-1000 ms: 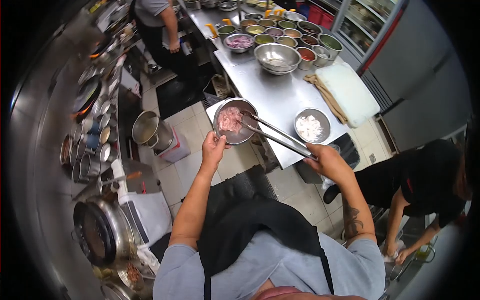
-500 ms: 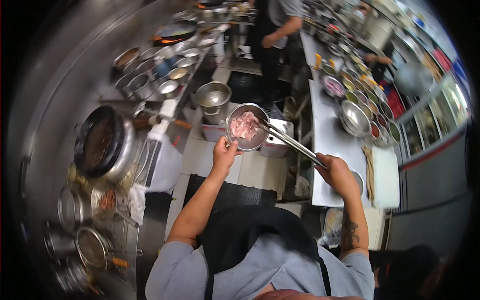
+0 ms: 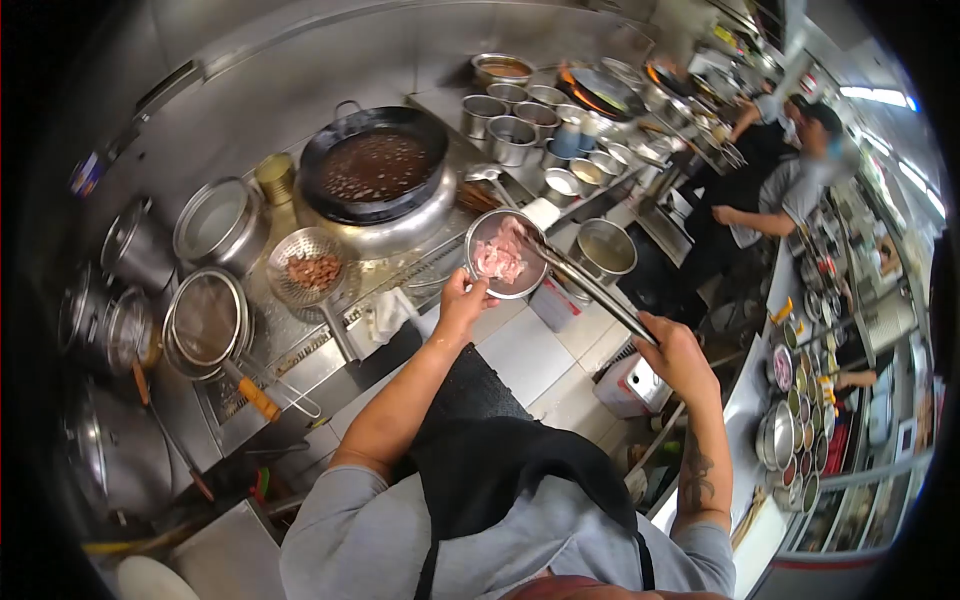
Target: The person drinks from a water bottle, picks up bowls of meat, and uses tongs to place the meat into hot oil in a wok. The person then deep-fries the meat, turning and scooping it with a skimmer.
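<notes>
My left hand grips the near rim of a metal bowl that holds raw pink meat. My right hand is closed round long metal tongs, whose tips reach into the bowl beside the meat. To the upper left of the bowl, a black wok of dark bubbling liquid sits on a round metal burner. A perforated ladle with cooked brown pieces lies on the stove, left of my left hand.
Strainers and pots stand at the left. Metal containers stand beyond the wok. A large pot is low behind the tongs. Co-workers stand at the upper right, beside a counter with many bowls.
The view has swung left, from the counter to the stove with the wok. The bowl of meat and the tongs have turned along with me, both still held.
</notes>
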`<state>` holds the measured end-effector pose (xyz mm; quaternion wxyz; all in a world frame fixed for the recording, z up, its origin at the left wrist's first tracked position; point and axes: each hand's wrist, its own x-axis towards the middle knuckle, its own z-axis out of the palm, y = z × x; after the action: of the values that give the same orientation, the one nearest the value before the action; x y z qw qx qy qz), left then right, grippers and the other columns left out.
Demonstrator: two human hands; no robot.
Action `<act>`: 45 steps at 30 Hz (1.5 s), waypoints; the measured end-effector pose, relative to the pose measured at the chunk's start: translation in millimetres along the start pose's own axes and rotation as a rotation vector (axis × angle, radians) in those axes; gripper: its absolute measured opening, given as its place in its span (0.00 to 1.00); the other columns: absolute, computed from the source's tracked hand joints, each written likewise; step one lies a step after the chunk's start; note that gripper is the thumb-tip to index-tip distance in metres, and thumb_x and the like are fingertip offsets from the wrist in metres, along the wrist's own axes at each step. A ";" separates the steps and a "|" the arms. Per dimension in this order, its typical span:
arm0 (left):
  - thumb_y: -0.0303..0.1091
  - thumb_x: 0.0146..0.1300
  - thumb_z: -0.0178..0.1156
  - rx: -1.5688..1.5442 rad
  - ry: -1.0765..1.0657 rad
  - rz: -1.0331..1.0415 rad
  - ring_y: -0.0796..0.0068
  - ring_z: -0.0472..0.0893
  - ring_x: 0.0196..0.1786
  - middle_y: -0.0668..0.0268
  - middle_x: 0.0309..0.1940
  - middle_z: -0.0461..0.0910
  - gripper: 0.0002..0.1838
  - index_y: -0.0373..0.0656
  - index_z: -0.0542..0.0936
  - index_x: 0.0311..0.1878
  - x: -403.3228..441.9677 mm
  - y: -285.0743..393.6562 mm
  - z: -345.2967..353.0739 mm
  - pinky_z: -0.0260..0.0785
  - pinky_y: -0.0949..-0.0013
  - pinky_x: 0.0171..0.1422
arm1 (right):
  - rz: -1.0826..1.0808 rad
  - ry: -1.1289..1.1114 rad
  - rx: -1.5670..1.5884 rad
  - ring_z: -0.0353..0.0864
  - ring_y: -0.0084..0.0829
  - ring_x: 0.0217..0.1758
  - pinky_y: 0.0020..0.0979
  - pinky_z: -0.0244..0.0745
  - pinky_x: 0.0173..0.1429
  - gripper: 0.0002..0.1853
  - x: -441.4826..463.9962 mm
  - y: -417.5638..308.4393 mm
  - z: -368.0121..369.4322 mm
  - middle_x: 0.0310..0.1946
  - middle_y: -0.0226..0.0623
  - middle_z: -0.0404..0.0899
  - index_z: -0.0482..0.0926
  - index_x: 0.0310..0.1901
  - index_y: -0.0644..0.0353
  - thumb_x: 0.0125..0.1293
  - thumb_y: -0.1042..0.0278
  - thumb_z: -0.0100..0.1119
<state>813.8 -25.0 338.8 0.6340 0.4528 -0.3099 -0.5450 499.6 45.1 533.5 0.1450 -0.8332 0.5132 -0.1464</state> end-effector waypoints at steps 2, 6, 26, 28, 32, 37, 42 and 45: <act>0.27 0.68 0.56 0.001 0.074 0.001 0.72 0.82 0.32 0.63 0.37 0.77 0.05 0.40 0.69 0.37 2.4 16.6 -23.5 0.82 0.69 0.38 | -0.078 -0.013 0.003 0.80 0.55 0.48 0.40 0.75 0.51 0.22 34.3 -10.6 9.1 0.44 0.58 0.80 0.77 0.53 0.72 0.59 0.71 0.65; 0.27 0.68 0.57 0.011 0.209 0.117 0.73 0.82 0.32 0.62 0.39 0.78 0.04 0.39 0.71 0.39 12.9 34.1 -72.0 0.82 0.68 0.37 | -0.251 -0.056 -0.120 0.81 0.54 0.42 0.41 0.75 0.47 0.24 86.4 -29.9 10.0 0.42 0.57 0.80 0.76 0.55 0.71 0.58 0.70 0.65; 0.26 0.68 0.57 -0.043 0.650 0.352 0.72 0.83 0.36 0.60 0.40 0.78 0.05 0.36 0.72 0.42 61.3 48.1 -78.5 0.82 0.70 0.40 | -0.770 -0.208 -0.120 0.80 0.55 0.42 0.48 0.73 0.46 0.18 314.5 -19.1 -2.9 0.34 0.55 0.80 0.79 0.49 0.64 0.56 0.71 0.65; 0.26 0.67 0.57 0.026 0.676 0.423 0.72 0.83 0.34 0.60 0.40 0.78 0.05 0.37 0.72 0.41 70.0 47.6 -71.4 0.82 0.71 0.40 | -0.825 -0.217 -0.158 0.80 0.54 0.41 0.49 0.73 0.46 0.16 329.3 -13.0 -0.1 0.33 0.54 0.80 0.79 0.45 0.64 0.55 0.70 0.66; 0.24 0.67 0.57 0.250 0.706 0.524 0.72 0.83 0.34 0.60 0.39 0.77 0.08 0.39 0.67 0.35 72.4 51.1 -54.4 0.82 0.71 0.37 | -0.911 -0.199 -0.177 0.80 0.55 0.41 0.50 0.73 0.46 0.14 353.4 -7.0 5.5 0.32 0.54 0.80 0.78 0.44 0.65 0.56 0.71 0.65; 0.25 0.66 0.57 0.131 0.744 0.489 0.72 0.83 0.30 0.60 0.37 0.78 0.08 0.40 0.67 0.35 75.0 51.5 -52.4 0.80 0.71 0.33 | -0.995 -0.167 -0.141 0.81 0.54 0.40 0.49 0.74 0.47 0.15 370.2 -8.2 -0.6 0.33 0.55 0.81 0.81 0.47 0.63 0.57 0.74 0.64; 0.25 0.65 0.58 0.018 0.793 0.432 0.71 0.82 0.32 0.62 0.34 0.76 0.07 0.40 0.68 0.34 91.5 46.5 -70.4 0.82 0.70 0.33 | -0.997 -0.118 -0.110 0.81 0.54 0.41 0.48 0.75 0.47 0.15 387.1 -9.0 -7.8 0.33 0.55 0.81 0.81 0.47 0.62 0.57 0.74 0.64; 0.23 0.63 0.58 -0.047 0.845 0.388 0.72 0.81 0.28 0.61 0.31 0.75 0.09 0.40 0.67 0.31 101.8 51.1 -76.3 0.79 0.71 0.28 | -0.968 -0.115 -0.117 0.81 0.55 0.42 0.47 0.74 0.48 0.16 400.3 -11.2 -12.5 0.35 0.56 0.81 0.81 0.48 0.63 0.58 0.73 0.65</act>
<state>924.2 -106.1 344.8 0.8050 0.5543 -0.0912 -0.1910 676.1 -310.5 587.4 0.0413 -0.9895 0.0655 -0.1217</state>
